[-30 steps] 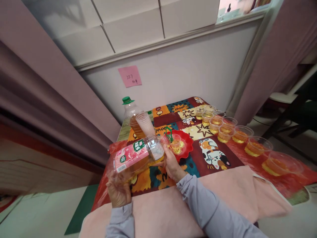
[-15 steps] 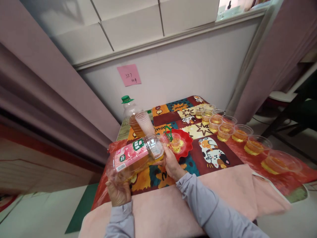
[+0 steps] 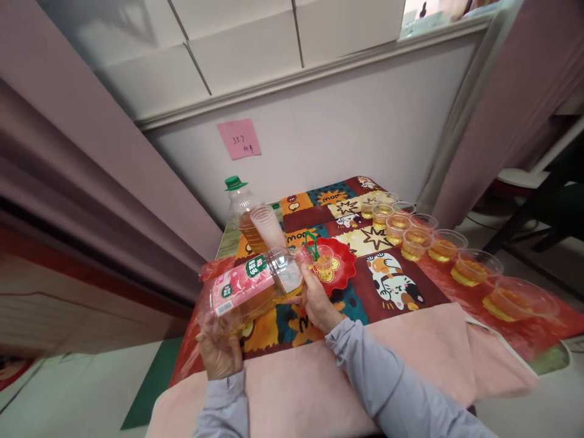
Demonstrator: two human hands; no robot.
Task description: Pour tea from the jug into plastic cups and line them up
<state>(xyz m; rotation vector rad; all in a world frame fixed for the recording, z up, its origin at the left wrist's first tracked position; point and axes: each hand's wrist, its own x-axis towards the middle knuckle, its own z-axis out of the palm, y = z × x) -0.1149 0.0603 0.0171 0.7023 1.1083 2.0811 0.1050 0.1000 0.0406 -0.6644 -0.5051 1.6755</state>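
Pink-labelled plastic bottle (image 3: pixel 249 289), unchanged from the earlier frame, lies tilted between both grips: left hand (image 3: pixel 219 353) closed under its base, right hand (image 3: pixel 314 303) closed at its neck. Its mouth points at the small cup (image 3: pixel 324 263) on the red plate (image 3: pixel 343 267) beyond.

- I read "357" handwritten on the pink sticky note (image 3: pixel 238 139) on the wall.
- I read "mom" printed on the patterned tablecloth (image 3: pixel 331 198).
- The bottle label (image 3: pixel 241 283) text is illegible to me.
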